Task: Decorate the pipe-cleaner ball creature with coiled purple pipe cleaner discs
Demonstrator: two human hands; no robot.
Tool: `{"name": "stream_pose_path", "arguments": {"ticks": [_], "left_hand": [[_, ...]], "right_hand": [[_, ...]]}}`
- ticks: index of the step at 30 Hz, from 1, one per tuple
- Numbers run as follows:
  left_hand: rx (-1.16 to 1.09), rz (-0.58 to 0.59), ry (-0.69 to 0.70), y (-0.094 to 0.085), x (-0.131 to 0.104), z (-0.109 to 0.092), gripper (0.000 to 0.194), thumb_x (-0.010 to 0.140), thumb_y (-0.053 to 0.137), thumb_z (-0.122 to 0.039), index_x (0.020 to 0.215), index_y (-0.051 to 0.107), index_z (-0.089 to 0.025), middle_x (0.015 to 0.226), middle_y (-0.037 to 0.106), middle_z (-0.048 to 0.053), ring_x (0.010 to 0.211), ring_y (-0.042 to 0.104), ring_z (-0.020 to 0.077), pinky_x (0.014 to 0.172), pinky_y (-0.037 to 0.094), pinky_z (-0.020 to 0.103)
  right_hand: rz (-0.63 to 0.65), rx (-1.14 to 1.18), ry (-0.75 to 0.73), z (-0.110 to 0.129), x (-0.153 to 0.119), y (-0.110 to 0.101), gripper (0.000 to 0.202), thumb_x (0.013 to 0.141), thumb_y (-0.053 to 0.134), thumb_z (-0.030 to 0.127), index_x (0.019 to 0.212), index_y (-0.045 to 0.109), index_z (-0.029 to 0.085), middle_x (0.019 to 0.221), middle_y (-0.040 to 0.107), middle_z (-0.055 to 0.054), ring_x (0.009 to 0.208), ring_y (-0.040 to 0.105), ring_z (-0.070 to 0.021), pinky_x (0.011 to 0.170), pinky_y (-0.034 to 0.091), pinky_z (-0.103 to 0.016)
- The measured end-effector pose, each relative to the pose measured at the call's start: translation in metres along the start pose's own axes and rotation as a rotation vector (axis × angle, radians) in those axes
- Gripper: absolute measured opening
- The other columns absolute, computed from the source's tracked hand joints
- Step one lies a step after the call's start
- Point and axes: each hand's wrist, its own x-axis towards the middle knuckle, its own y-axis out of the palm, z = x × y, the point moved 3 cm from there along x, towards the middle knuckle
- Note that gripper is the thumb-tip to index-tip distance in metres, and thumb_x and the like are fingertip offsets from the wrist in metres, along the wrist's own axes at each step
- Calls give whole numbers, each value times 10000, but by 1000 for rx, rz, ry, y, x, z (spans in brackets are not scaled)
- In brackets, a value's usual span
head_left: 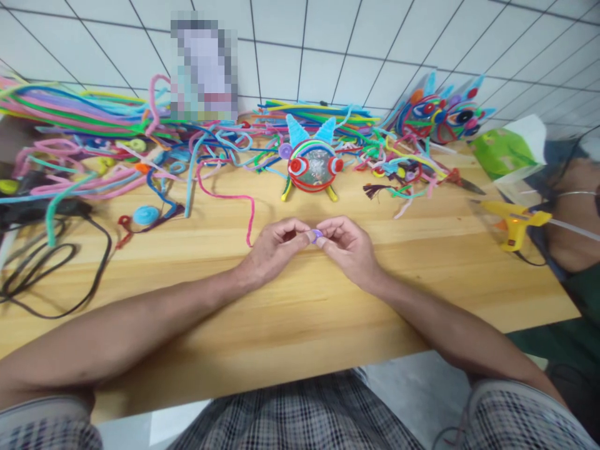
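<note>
Between my fingertips is a small purple coil of pipe cleaner (317, 234), pinched from both sides. My left hand (276, 247) has its thumb and fingers closed on the coil's left edge. From the right, my right hand (347, 249) pinches the same coil. Just beyond them stands a craft figure (317, 167) with a silvery round body, red button-like eyes, blue pointed ears and yellow feet. A purple spiral disc (284, 150) shows at its left side. A deep pink pipe cleaner (250, 212) trails across the wood to near my left wrist.
Piles of coloured pipe cleaners (89, 112) line the back of the wooden table (290, 331). A yellow glue gun (513, 219), scissors (462, 179) and a green packet (504, 150) are at right, near another person's arm (576, 212). Black cable (105, 265) loops at left. Finished figures (435, 115) stand back right.
</note>
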Motion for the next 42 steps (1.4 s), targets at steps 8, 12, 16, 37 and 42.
{"name": "stream_pose_path", "arguments": {"ticks": [8, 12, 16, 37, 42], "left_hand": [[-57, -23, 30, -1, 0, -1, 188, 889, 799, -371, 847, 788, -188, 730, 705, -13, 649, 538, 109, 698, 470, 266], [-31, -6, -1, -3, 2, 1, 225, 906, 776, -410, 869, 775, -188, 654, 618, -31, 590, 467, 103, 599, 400, 255], [24, 14, -26, -3, 3, 5, 246, 897, 792, -428, 939, 769, -186, 756, 664, -16, 634, 506, 103, 623, 414, 250], [90, 62, 26, 1, 1, 2, 248, 912, 769, -426, 888, 759, -179, 748, 678, -5, 679, 557, 125, 672, 448, 267], [68, 2, 5, -2, 1, 0, 252, 897, 782, -433, 926, 760, -184, 767, 683, -1, 653, 531, 114, 637, 430, 256]], "right_hand": [[-3, 18, 5, 3, 1, 3, 261, 900, 815, 389, 1069, 692, 234, 888, 744, -2, 815, 693, -137, 762, 561, -289], [-25, 30, 18, 2, 1, 2, 278, 891, 824, 396, 1077, 691, 239, 887, 742, 1, 817, 691, -140, 768, 560, -294], [-61, 50, 18, 3, 1, 0, 299, 897, 823, 428, 1098, 693, 249, 922, 753, -6, 854, 699, -150, 809, 571, -309], [-83, -102, 81, 12, 2, 2, 287, 871, 768, 455, 788, 632, 217, 706, 591, 33, 659, 498, -121, 639, 421, -284], [-54, -101, 136, 11, 1, 2, 272, 878, 748, 454, 791, 634, 223, 703, 596, 25, 662, 501, -129, 615, 403, -284]]}}
